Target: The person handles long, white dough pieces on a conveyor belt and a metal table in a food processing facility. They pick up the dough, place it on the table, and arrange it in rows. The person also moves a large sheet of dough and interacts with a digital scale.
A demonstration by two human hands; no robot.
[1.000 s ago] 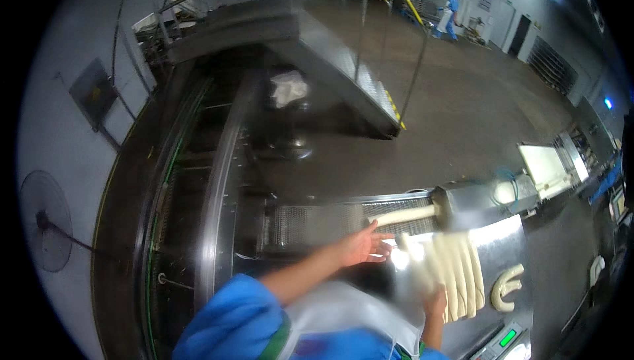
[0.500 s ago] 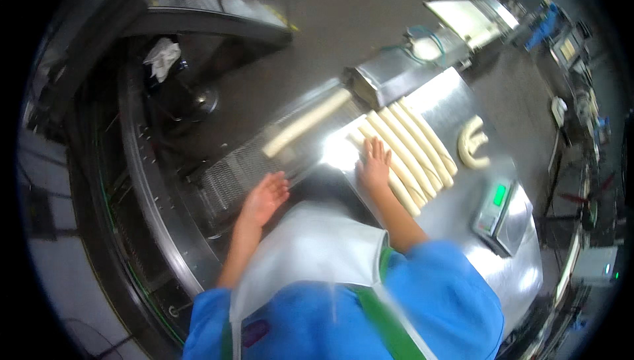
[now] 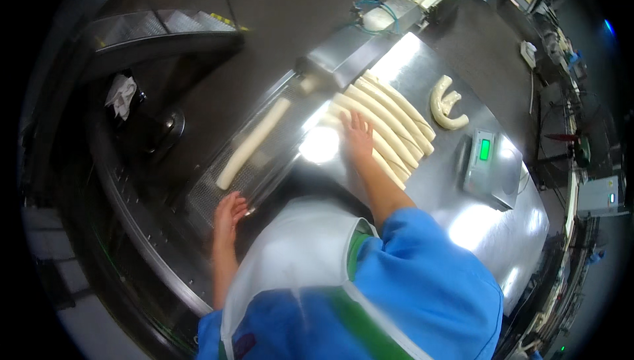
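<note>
Stainless steel counter [image 3: 462,221] is being viewed from the head camera inside a factory hall with a dark floor; a row of long dough ropes [image 3: 386,119] is lying side by side on it.

Head view: the right hand [image 3: 358,137] is being laid flat on the near ends of the ropes, fingers [image 3: 352,122] spread and released, nothing gripped. The left hand [image 3: 228,216] is being rested at the near edge of the mesh conveyor [image 3: 218,191], fingers loosely curled and empty. A single dough rope [image 3: 253,143] is lying lengthwise on the mesh, just ahead of the left hand and apart from it. A curled dough piece [image 3: 447,104] is lying apart from the row, beside a small scale with a green display [image 3: 487,168].

Judgement: the ropes are being evened up. Pressure is best being kept light and flat-palmed, so that the soft dough is not being dented or stuck together, with the ropes kept parallel.
</note>
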